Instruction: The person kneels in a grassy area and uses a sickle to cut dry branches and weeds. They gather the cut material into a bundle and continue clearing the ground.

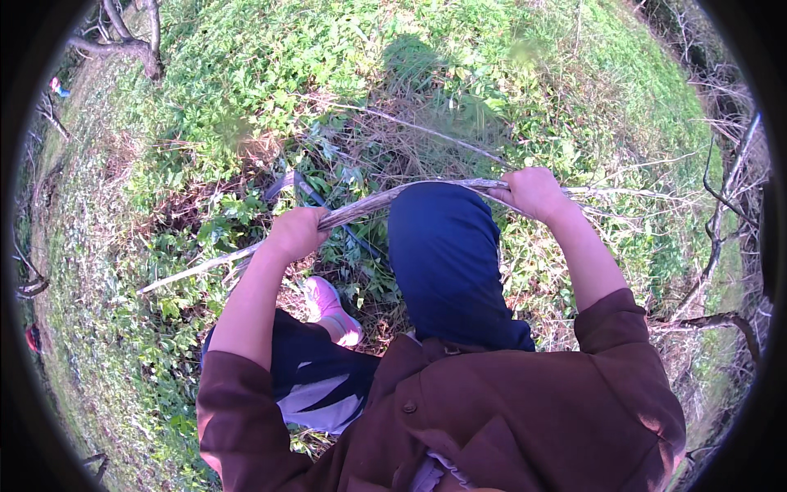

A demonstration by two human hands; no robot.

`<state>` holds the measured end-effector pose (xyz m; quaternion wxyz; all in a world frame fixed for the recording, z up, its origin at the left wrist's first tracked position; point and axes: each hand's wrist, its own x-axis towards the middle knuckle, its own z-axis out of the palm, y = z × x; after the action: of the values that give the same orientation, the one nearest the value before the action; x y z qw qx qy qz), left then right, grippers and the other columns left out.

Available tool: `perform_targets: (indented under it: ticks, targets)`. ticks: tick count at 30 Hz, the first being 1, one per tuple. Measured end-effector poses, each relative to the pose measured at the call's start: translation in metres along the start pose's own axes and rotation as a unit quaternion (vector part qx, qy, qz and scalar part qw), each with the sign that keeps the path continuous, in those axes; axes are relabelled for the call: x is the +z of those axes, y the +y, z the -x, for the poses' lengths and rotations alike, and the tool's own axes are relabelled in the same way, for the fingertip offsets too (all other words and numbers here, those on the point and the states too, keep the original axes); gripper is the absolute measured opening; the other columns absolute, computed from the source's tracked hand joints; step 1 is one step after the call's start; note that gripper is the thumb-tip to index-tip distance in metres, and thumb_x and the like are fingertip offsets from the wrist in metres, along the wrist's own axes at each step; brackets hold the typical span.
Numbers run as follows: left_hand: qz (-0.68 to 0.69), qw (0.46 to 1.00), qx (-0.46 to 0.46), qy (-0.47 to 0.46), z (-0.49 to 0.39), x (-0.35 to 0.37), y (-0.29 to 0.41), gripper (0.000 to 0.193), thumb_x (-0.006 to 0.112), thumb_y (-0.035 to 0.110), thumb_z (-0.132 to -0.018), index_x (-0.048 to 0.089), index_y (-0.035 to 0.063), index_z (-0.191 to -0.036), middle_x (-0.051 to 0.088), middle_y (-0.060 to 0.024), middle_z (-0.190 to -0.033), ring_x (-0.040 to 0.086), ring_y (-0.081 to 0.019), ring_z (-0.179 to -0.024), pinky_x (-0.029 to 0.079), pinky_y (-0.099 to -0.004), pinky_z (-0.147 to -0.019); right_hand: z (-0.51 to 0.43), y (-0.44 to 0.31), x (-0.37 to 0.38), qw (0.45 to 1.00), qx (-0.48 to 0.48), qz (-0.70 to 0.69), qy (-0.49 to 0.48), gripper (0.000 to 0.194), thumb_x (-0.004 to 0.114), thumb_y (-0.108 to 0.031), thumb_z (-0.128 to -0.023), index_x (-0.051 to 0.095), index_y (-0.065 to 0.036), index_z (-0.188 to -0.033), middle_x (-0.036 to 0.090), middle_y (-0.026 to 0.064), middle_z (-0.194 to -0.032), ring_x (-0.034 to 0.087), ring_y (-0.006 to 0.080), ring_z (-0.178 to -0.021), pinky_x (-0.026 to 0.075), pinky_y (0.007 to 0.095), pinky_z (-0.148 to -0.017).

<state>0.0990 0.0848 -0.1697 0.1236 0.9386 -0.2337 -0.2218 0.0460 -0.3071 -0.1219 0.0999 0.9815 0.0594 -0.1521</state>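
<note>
A bundle of dry grey sticks (369,204) lies across my raised knee in navy trousers (442,258) and bows over it. My left hand (297,234) is closed around the bundle left of the knee, and the pale stick ends poke out past it. On the other side, my right hand (533,194) grips the bundle, with thin twigs fanning out beyond. One long thin stem (424,130) slants from the weeds to my right hand; whether it is held is unclear. A hand tool with a curved blade (285,184) and dark handle lies in the weeds beneath the sticks.
Leafy weeds (233,92) and dry grass cover the ground. My pink shoe (329,307) rests among them. Bare branches (716,227) stand at the right, and a forked trunk (144,52) at the upper left. Small red and blue patches (58,87) show at the far left.
</note>
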Motion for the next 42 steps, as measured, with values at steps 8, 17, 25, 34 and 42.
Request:
perform_targets:
  ticks: [8,17,25,34,42]
  targets:
    - [0.067,0.992,-0.048,-0.094,0.012,0.014,0.028,0.028,0.064,0.023,-0.081,0.059,0.0041,-0.100,0.065,-0.0188,-0.090,0.062,-0.0358,-0.089,0.048,-0.0435,-0.081,0.047,-0.027,0.014,0.995,0.035,-0.089,-0.024,0.035,0.056,-0.040,-0.088,0.062,-0.005,-0.085,0.065,0.0154,-0.075,0.065,0.0327,-0.074,0.051,0.0444,-0.068]
    - [0.029,0.945,-0.024,0.324,-0.001,-0.061,0.011,0.020,0.061,0.020,-0.084,0.056,0.0078,-0.099,0.063,-0.0152,-0.073,0.063,-0.0345,-0.071,0.050,-0.0424,-0.066,-0.020,-0.008,-0.055,0.960,-0.074,-0.098,0.252,0.030,0.050,-0.035,-0.094,0.053,-0.006,-0.088,0.054,0.0073,-0.056,0.054,0.0199,-0.047,0.045,0.0341,-0.042]
    - [0.060,0.844,-0.036,0.532,-0.025,-0.126,0.032,0.031,0.069,0.025,-0.081,0.059,0.0070,-0.105,0.066,-0.0143,-0.081,0.065,-0.0306,-0.075,0.050,-0.0377,-0.067,-0.104,-0.088,-0.204,0.940,-0.089,-0.072,0.322,0.046,0.043,-0.047,-0.094,0.057,-0.003,-0.094,0.062,0.0168,-0.074,0.062,0.0298,-0.066,0.051,0.0419,-0.065]
    - [0.083,0.841,-0.100,0.525,-0.053,-0.155,0.046,0.039,0.074,0.026,-0.074,0.058,0.0055,-0.105,0.066,-0.0142,-0.085,0.065,-0.0305,-0.081,0.051,-0.0393,-0.073,-0.155,-0.118,-0.224,0.900,-0.126,-0.297,0.292,0.082,0.055,-0.066,-0.078,0.047,0.000,-0.125,0.059,0.0230,-0.111,0.057,0.0309,-0.108,0.043,0.0404,-0.093]
    - [0.057,0.846,-0.133,0.513,-0.076,-0.155,0.060,0.043,0.070,0.026,-0.076,0.053,0.0012,-0.107,0.065,-0.0173,-0.086,0.065,-0.0334,-0.082,0.051,-0.0410,-0.072,-0.158,-0.102,-0.238,0.889,-0.194,-0.393,0.134,0.100,0.065,-0.068,-0.068,0.035,-0.004,-0.139,0.037,0.0258,-0.140,0.034,0.0324,-0.132,0.030,0.0391,-0.109]
